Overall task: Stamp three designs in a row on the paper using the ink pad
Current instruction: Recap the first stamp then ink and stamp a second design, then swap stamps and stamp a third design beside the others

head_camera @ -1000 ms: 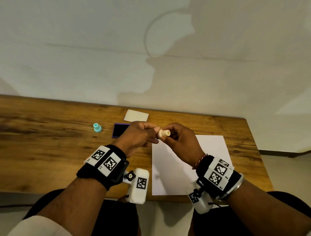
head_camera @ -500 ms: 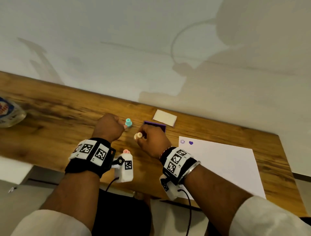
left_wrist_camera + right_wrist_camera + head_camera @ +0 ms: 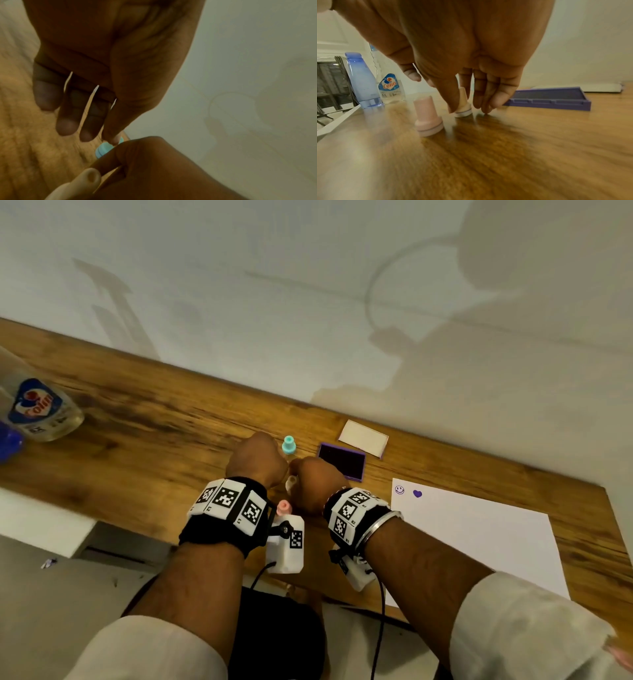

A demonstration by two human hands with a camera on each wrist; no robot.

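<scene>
Cream stamp (image 3: 462, 102) pinched by right hands (image 3: 313, 484); left hands (image 3: 257, 458) loose, touching teal stamp (image 3: 288, 444).

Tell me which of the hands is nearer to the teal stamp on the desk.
The left. The left hand reaches the teal stamp, its fingertip at the top of it. The right hand is a little nearer the person, holding the cream stamp.

The head camera looks steeply down on the desk (image 3: 137, 440) from above. Both wrist cameras sit close over it, sharing the cream stamp (image 3: 462, 104) (image 3: 82, 180).
</scene>
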